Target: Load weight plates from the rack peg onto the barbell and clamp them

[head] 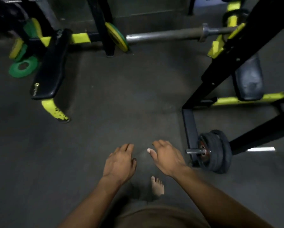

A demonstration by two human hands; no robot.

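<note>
A steel barbell (pixel 167 34) lies across the rack at the top, its bare sleeve pointing left. Dark weight plates (pixel 215 152) sit on a low rack peg (pixel 194 151) at the lower right. My left hand (pixel 119 162) and my right hand (pixel 167 157) hover side by side over the floor, fingers relaxed, holding nothing. The right hand is a short way left of the peg's tip. No clamp is visible.
A yellow-green plate (pixel 116 37) leans on a black upright. A green plate (pixel 23 66) lies flat on the floor at the left, beside more plates. Two black padded benches (pixel 52 66) (pixel 248 78) flank the dark rubber floor. My bare foot (pixel 157 185) stands below my hands.
</note>
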